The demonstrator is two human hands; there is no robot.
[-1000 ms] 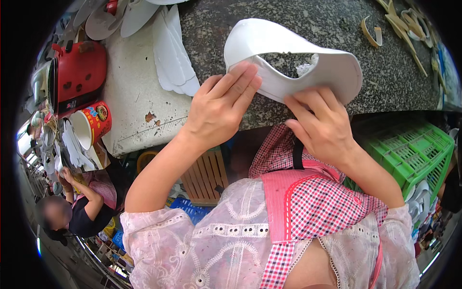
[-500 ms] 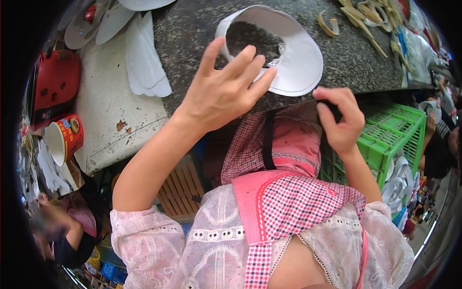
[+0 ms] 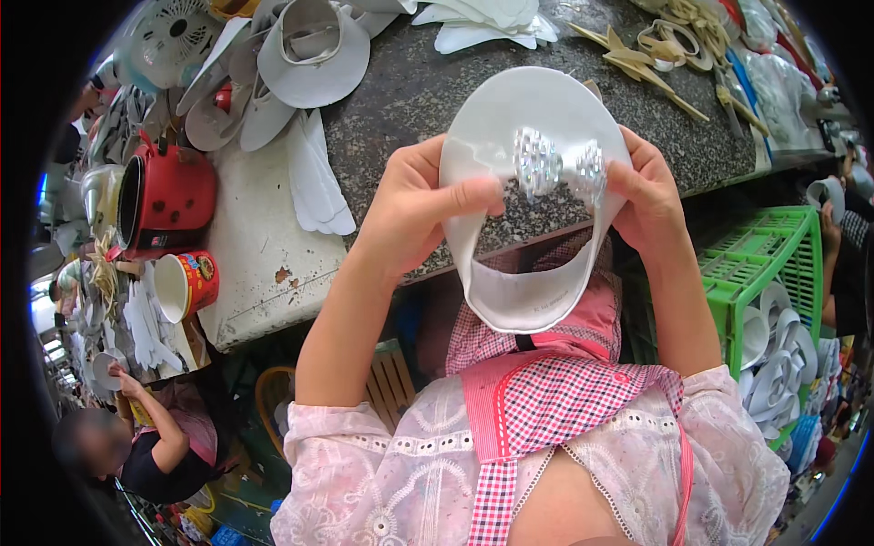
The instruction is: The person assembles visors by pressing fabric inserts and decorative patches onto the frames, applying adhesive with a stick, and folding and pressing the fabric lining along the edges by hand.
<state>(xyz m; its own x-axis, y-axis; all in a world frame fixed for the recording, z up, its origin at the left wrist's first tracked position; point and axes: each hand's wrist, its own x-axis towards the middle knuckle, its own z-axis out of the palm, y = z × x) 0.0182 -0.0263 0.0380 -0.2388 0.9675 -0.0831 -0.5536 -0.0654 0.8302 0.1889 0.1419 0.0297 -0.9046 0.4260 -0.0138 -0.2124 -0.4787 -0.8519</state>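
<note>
White visor (image 3: 523, 109): held up in front of the person, over the near edge of the dark speckled tabletop (image 3: 401, 105), brim pointing away and headband loop hanging toward the apron (image 3: 574, 391). Glittering bow ornament (image 3: 539, 164) sits at the brim's inner edge.

Left hand (image 3: 414, 200): grasping the visor's left side, thumb on top, fingers largely hidden behind. Right hand (image 3: 648, 196): grasping the right side, thumb beside the bow. Neither is released.

Step in hand, as judged: handling the visor at the bow, perhaps checking or shaping it; whether the bow is fully fixed, cannot tell. Next move calls for steady support on both sides and no hard pull at the ornament.

Outward: white flat pieces (image 3: 319, 182) fanned on the pale board (image 3: 259, 237) at left; another visor (image 3: 314, 77) beyond; green crate (image 3: 756, 259) at right.
</note>
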